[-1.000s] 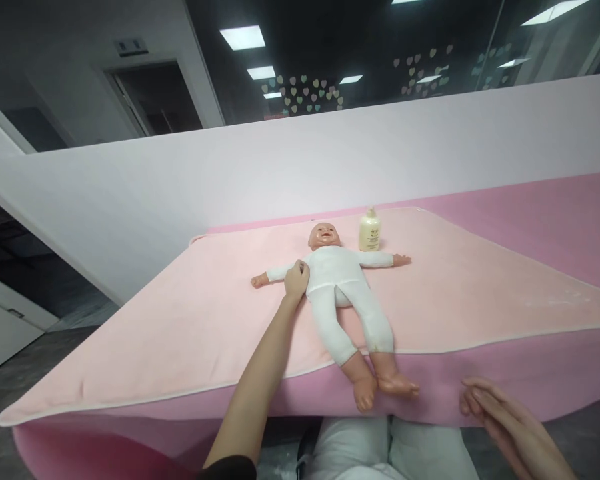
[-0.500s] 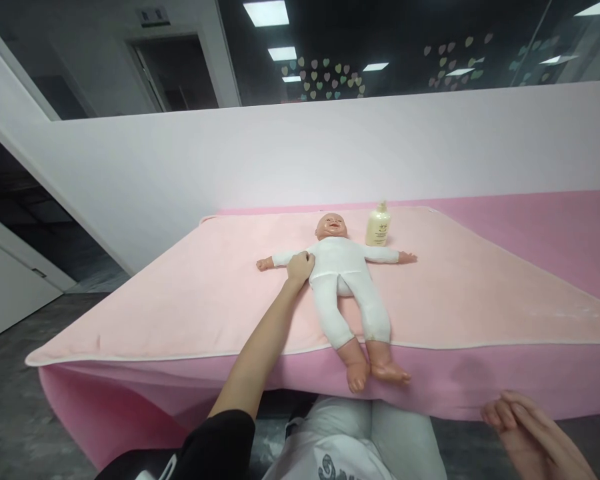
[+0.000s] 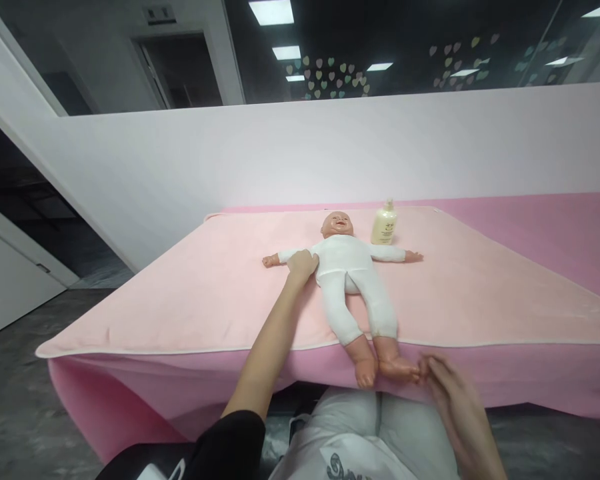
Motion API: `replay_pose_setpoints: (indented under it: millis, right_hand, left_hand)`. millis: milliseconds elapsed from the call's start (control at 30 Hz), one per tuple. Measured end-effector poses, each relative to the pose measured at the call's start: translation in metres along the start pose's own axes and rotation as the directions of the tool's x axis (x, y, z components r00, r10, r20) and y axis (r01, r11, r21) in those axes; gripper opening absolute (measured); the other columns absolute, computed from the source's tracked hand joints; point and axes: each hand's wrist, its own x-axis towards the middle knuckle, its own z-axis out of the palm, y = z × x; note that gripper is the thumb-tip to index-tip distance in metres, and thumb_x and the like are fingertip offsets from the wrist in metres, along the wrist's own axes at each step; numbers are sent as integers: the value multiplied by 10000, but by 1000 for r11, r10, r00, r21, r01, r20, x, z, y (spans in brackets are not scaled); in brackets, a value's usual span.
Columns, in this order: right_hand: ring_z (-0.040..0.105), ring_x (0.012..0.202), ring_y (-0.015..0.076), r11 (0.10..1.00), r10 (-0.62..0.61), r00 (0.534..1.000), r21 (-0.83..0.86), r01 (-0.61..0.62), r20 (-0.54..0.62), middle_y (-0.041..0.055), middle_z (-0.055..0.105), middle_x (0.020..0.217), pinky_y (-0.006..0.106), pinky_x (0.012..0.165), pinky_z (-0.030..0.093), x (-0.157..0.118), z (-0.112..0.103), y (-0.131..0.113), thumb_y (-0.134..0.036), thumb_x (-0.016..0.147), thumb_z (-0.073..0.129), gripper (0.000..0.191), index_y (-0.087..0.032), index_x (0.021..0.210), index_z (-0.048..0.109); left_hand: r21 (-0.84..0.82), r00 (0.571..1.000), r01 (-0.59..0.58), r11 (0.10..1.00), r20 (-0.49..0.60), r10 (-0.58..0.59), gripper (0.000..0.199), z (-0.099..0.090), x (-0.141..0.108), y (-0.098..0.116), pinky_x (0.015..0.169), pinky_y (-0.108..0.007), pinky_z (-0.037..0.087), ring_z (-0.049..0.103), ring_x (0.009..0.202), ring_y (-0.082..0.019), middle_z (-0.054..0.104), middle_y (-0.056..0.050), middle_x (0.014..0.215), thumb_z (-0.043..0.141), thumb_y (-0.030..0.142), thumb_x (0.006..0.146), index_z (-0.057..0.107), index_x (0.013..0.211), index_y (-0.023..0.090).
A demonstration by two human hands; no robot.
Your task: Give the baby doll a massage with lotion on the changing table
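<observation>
A baby doll (image 3: 347, 257) in a white suit lies on its back, arms spread and bare feet towards me. My left hand (image 3: 303, 262) is closed against the doll's side, just under its arm. Its fingertips are hidden between palm and doll. At the doll's bare foot on the right, my right hand (image 3: 453, 393) has its bent fingertips at the toes. Motion smears those fingers, so I cannot tell whether they grip the foot. Beyond the doll's outstretched arm stands a pale yellow pump bottle (image 3: 384, 225).
A peach blanket (image 3: 220, 287) with a white edge lies under the doll, over a pink cloth (image 3: 570, 233) that hangs down the table's front. Behind rises a white wall (image 3: 300, 153) below dark glass. My legs (image 3: 350, 413) are close to the table's front edge.
My right hand has moved left and slightly up, from the lower right to the doll's foot. My left hand stays at the doll's side. The whole view has shifted slightly.
</observation>
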Motion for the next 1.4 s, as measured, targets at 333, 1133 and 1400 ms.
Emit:
replay_pose_setpoints:
  millis: [333, 1133, 1400]
  right_hand:
    - [585, 1084, 222, 887, 278, 875, 244, -392, 396, 189, 577, 1144, 392, 858, 548, 186, 86, -100, -259, 873, 387, 438, -50, 1251, 458]
    - [576, 900, 96, 886, -461, 858, 164, 433, 224, 2, 618, 1051, 259, 833, 484, 254, 124, -66, -320, 689, 679, 466, -231, 1126, 544]
    - [518, 1054, 234, 362, -526, 601, -481, 798, 601, 86, 621, 1049, 427, 1018, 366, 225, 144, -43, -325, 748, 634, 440, -235, 1178, 643]
  left_hand:
    - [-480, 805, -591, 648, -405, 434, 269, 3, -220, 3, 1012, -445, 424, 525, 1187, -247, 587, -101, 1227, 498, 388, 884, 644, 1048, 232]
    - [-603, 801, -553, 575, -576, 166, 296, -48, -197, 3, 1053, -428, 437, 526, 1251, -249, 640, -79, 1179, 611, 220, 812, 568, 1105, 216]
    - [-500, 886, -445, 743, -367, 283, 201, -21, -134, 23, 1088, -430, 377, 285, 1417, -292, 546, -85, 1354, 517, 233, 872, 569, 1064, 205]
